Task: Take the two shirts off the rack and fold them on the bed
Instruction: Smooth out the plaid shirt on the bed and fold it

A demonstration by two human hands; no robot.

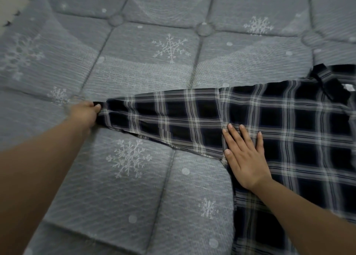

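Observation:
A dark navy and white plaid shirt (285,123) lies spread on the grey bed (134,65), its body at the right and one sleeve (173,119) stretched out to the left. My left hand (85,113) grips the cuff end of that sleeve and holds it taut. My right hand (243,154) lies flat, fingers spread, pressing on the shirt where the sleeve meets the body. The collar (327,83) sits at the upper right. Only one shirt is in view.
The bed is a grey quilted mattress with white snowflake patterns and tufted buttons (204,29). A pale strip with small dark marks (11,13) shows at the top left corner. The shirt runs off the right edge of the view.

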